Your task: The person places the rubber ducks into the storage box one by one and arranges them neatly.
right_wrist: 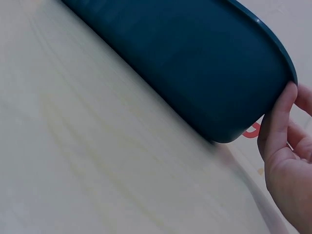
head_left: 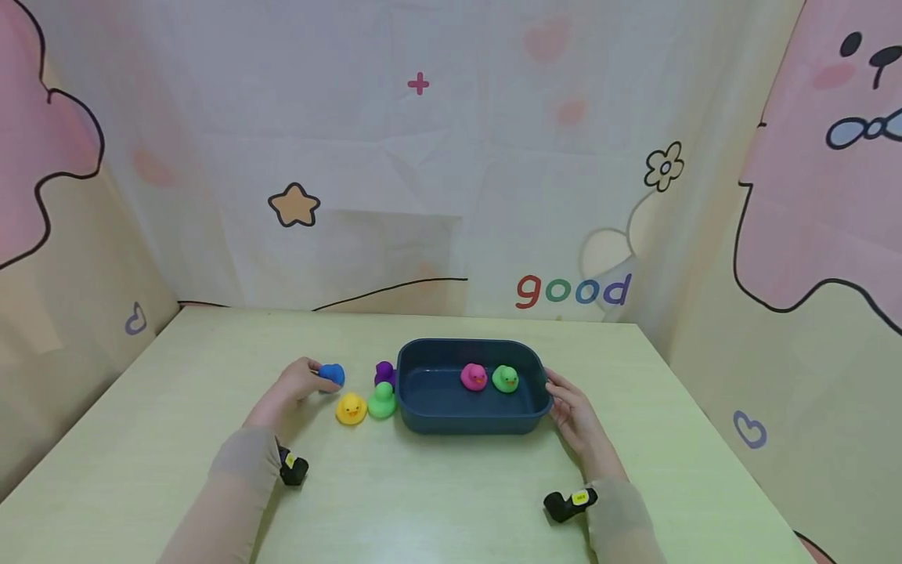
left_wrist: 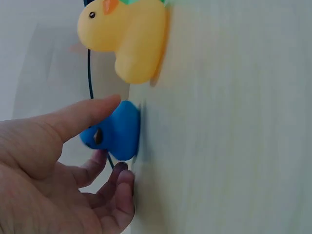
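Note:
In the head view, my left hand [head_left: 301, 379] is at a small blue rubber duck [head_left: 332, 375] on the left of the table. The left wrist view shows the thumb along one side of the blue duck [left_wrist: 126, 129] and fingertips at its other side, pinching it close to the tabletop. To its right are a yellow duck [head_left: 351, 409], a green duck [head_left: 382, 401] and a purple duck [head_left: 384, 374]. My right hand [head_left: 576, 415] touches the right end of a dark blue bin [head_left: 468, 423], thumb and fingertips at its rim. A pink duck [head_left: 474, 377] and a light green duck [head_left: 505, 379] sit inside.
The pale table [head_left: 437, 501] carries all of this. The purple and green ducks stand close against the bin's left end. A printed curtain [head_left: 423, 157] hangs behind the table and along both sides.

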### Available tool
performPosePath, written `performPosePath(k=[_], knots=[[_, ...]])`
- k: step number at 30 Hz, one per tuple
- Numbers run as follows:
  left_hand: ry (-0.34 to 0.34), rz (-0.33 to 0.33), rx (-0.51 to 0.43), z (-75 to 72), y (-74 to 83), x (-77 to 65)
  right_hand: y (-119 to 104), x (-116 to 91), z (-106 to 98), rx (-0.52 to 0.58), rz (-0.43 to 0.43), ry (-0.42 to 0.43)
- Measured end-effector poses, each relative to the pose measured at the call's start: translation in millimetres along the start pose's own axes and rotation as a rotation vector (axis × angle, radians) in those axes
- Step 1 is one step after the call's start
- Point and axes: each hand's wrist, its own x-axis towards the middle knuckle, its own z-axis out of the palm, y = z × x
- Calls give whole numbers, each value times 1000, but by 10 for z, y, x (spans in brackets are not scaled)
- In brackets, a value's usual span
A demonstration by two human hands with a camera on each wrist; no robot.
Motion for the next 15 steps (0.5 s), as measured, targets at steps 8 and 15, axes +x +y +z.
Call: performPosePath(k=[8, 15], knots=[[-185, 155, 55, -308, -27, 24, 7, -13, -1, 7, -14, -23], [-297, 279, 42, -422, -161, 125, 6, -2, -19, 1, -18, -26]])
